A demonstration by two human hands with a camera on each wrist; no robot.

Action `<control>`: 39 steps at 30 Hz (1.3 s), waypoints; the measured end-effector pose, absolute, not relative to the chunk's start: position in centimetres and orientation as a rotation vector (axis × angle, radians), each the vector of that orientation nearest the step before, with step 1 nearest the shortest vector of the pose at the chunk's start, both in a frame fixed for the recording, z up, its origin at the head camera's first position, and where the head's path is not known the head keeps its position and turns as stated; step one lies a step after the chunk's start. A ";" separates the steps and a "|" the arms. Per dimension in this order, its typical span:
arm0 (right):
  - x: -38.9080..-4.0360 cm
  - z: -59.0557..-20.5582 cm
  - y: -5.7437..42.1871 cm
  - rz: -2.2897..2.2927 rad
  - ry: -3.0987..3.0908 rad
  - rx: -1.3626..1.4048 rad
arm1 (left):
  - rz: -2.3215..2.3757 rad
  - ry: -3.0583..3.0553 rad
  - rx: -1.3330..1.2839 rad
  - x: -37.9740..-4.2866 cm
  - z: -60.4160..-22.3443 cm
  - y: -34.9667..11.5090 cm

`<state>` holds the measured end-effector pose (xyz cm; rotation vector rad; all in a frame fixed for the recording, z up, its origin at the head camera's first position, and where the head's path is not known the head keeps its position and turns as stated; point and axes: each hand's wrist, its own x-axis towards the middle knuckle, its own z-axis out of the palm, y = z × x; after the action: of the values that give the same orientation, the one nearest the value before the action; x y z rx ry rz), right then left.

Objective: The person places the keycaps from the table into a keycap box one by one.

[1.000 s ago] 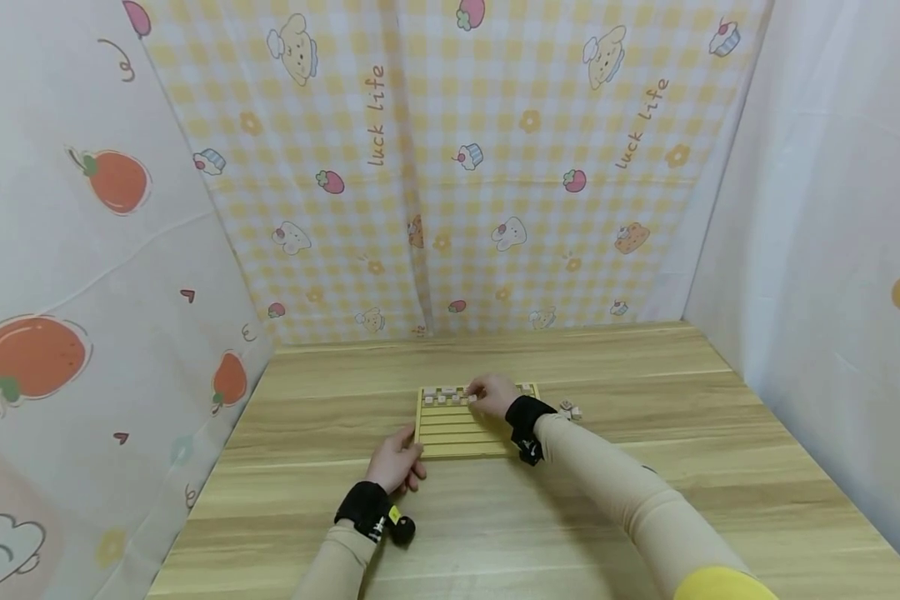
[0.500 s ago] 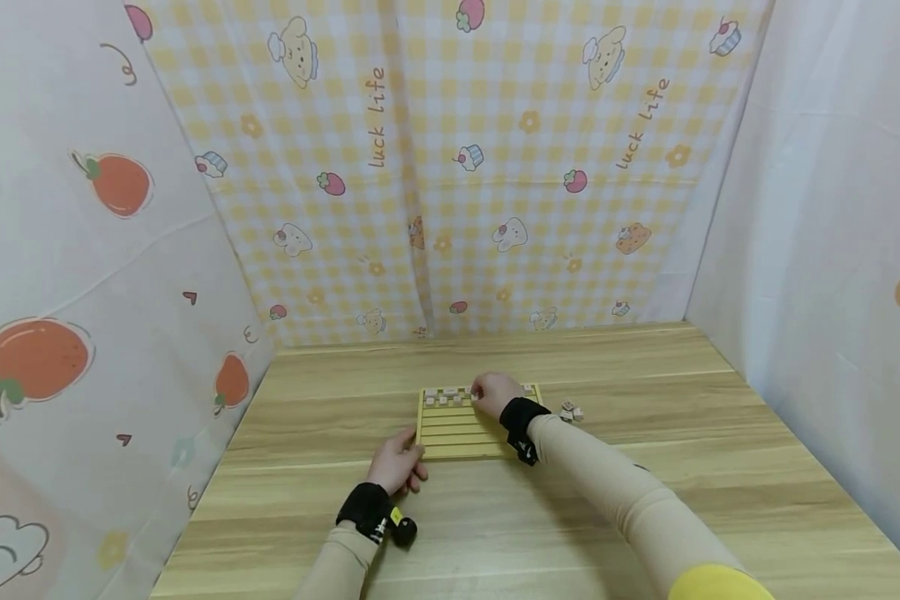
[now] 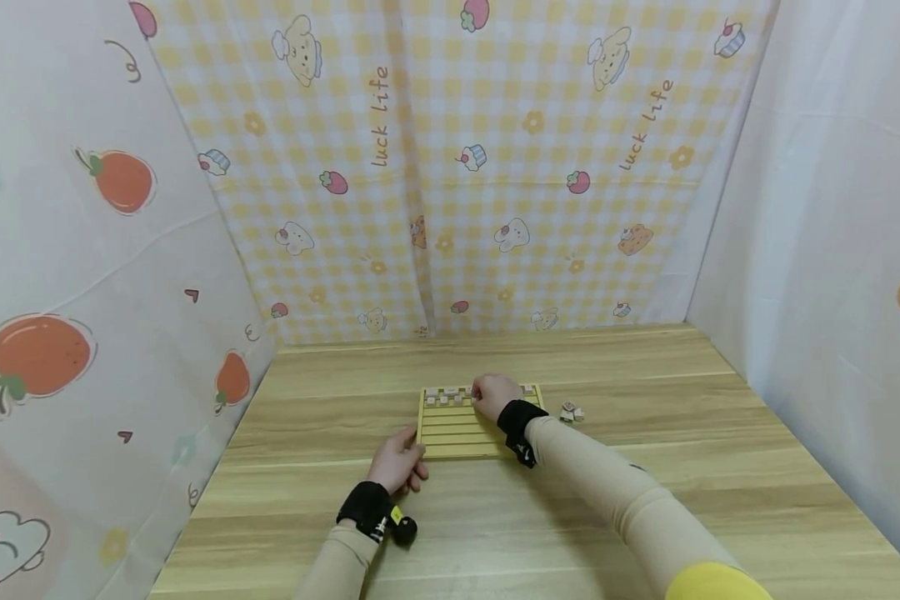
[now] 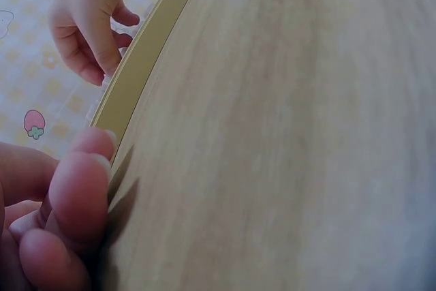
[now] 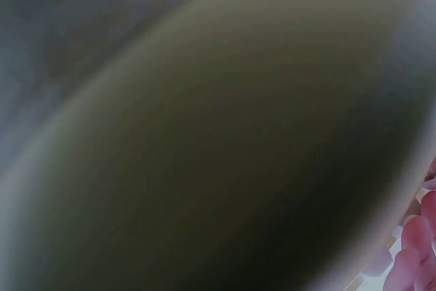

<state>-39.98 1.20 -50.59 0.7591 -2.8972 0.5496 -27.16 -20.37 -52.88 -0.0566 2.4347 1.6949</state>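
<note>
A yellow slotted board (image 3: 461, 435) lies on the wooden table in the head view. Small pale blocks (image 3: 444, 401), like keycaps, stand along its two far rows. My left hand (image 3: 396, 462) holds the board's near left corner, thumb at the rim. In the left wrist view its curled fingertips (image 4: 80, 192) meet the board's side wall (image 4: 139, 59). Over the second row, my right hand (image 3: 495, 396) pinches a small pale block, mostly hidden by the fingertips. The right wrist view is largely a dark blur, with some fingers (image 5: 417, 243) at its lower right edge.
A small pile of loose blocks (image 3: 570, 412) sits on the table (image 3: 645, 467) just right of the board. Patterned cloth (image 3: 457, 208) hangs behind the table, and pale cloth stands on both sides.
My right hand has shifted very slightly, its fingertips now covering the block they pinch in the second row. My left hand stays at the board's corner.
</note>
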 end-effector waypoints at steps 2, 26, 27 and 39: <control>-40.0 -50.8 1.2 0.551 -2.903 0.745 | 1.692 2.434 -0.055 -27.1 -52.9 -20.4; -40.1 -51.3 2.2 0.618 -2.895 0.759 | 1.689 2.435 -0.070 -27.4 -53.1 -20.4; -40.1 -51.4 2.2 0.614 -2.890 0.769 | 1.689 2.437 -0.065 -27.4 -53.1 -20.4; -39.7 -51.2 1.8 0.607 -2.888 0.756 | 1.702 2.433 -0.067 -27.3 -53.2 -20.4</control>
<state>-39.69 1.76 -51.21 0.7555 -2.8880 0.6075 -27.33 -20.41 -53.21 -0.0665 2.4326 1.7021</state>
